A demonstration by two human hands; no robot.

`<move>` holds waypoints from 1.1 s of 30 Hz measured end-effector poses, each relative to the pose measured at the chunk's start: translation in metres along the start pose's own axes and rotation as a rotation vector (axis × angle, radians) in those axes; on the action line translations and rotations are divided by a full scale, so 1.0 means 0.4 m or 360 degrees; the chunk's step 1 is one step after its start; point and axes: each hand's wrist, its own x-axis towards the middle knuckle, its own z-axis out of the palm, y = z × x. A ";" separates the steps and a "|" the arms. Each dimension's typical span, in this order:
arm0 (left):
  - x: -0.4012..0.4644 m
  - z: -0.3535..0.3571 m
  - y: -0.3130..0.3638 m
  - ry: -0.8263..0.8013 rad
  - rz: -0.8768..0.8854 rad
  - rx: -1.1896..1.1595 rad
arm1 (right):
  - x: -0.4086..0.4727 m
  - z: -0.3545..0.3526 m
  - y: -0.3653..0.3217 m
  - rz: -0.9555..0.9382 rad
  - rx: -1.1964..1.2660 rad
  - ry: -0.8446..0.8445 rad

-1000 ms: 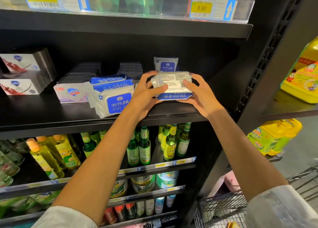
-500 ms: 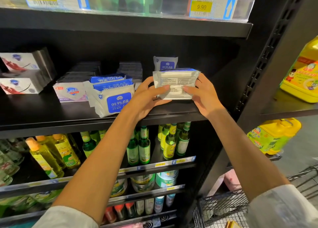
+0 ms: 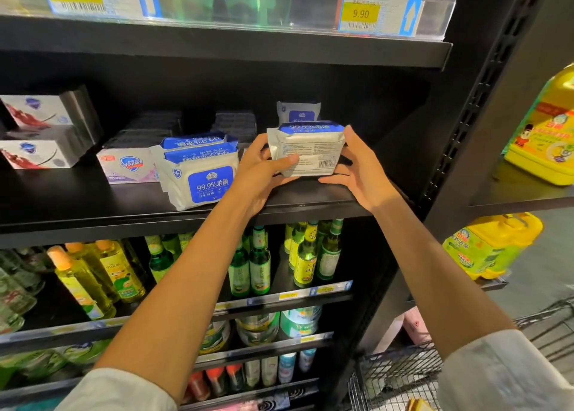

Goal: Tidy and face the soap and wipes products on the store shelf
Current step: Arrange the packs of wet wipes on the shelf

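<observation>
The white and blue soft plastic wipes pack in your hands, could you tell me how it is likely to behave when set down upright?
The white and blue soft plastic wipes pack looks soft: its film edges crinkle under the left hand, so it probably gives. Standing on a narrow edge on the black shelf, it may tip once released. The right hand has straight fingers at its side, suggesting it is light.

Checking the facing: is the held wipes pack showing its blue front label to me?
No, the wipes pack shows its white barcode back.
</observation>
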 end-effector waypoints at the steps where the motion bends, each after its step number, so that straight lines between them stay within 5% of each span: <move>1: 0.000 0.000 -0.001 -0.0002 0.0005 0.0021 | 0.000 0.001 -0.001 0.0013 0.0002 0.0001; 12: -0.013 0.009 0.001 -0.0092 -0.0003 0.0087 | 0.002 -0.015 0.007 -0.0016 0.0107 0.0095; 20: -0.021 0.007 0.020 -0.0071 -0.0194 -0.0237 | 0.011 -0.019 0.013 -0.0112 0.0093 0.0221; 33: -0.013 0.001 0.016 -0.0116 -0.0173 -0.0210 | 0.024 -0.034 0.041 -0.0315 -0.0244 -0.0037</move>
